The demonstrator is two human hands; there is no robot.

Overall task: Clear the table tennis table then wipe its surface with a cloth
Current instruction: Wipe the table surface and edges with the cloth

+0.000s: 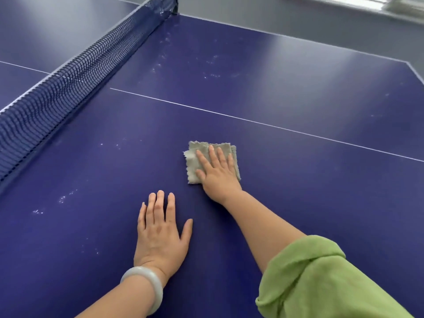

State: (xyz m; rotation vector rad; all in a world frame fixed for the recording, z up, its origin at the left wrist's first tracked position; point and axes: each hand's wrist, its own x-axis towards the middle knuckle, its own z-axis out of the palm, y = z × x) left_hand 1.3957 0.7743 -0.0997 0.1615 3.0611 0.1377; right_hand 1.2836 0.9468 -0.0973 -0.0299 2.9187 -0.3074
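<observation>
A folded grey cloth (193, 160) lies flat on the blue table tennis table (286, 180), just short of the white centre line. My right hand (216, 172) presses on the cloth with straight, spread fingers and covers its right half. My left hand (158, 232) rests palm down on the bare table nearer to me, fingers straight, holding nothing. A pale bangle sits on my left wrist. White dusty smudges mark the surface left of my hands and farther off near the net.
The dark blue net (75, 74) runs diagonally across the left side, from the near left to the far post (175, 5). The table's far edge and right corner (410, 65) border grey floor. My rolled green sleeve (321, 278) fills the lower right.
</observation>
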